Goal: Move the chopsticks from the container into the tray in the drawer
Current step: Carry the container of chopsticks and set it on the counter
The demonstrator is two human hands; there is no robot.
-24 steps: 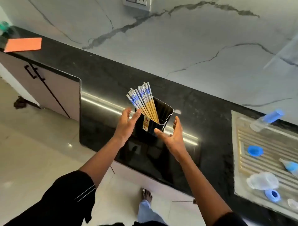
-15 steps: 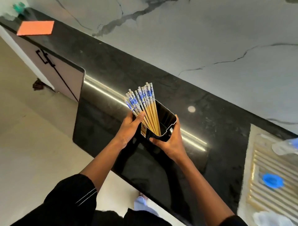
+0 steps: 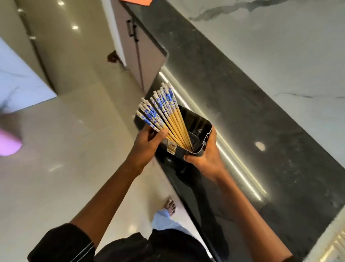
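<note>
A black rectangular container [image 3: 200,124] is held at the front edge of the dark counter, tilted to the left. Several wooden chopsticks [image 3: 164,110] with blue-and-white patterned tops fan out of it toward the upper left. My right hand [image 3: 207,159] grips the container's near right corner. My left hand [image 3: 149,142] is on its left side, thumb pressed against the chopsticks' shafts. No drawer or tray is in view.
The black stone counter [image 3: 261,116] runs diagonally under a white marble wall. A cabinet door with a black handle [image 3: 131,30] stands at the upper left, an orange sheet [image 3: 138,1] above it. A glossy floor and my bare foot [image 3: 170,206] lie below. A pink object [image 3: 8,143] sits at the far left.
Both hands went from open beside the container to gripping it. The container has come toward the counter's front edge, and the view has swung left toward the floor.
</note>
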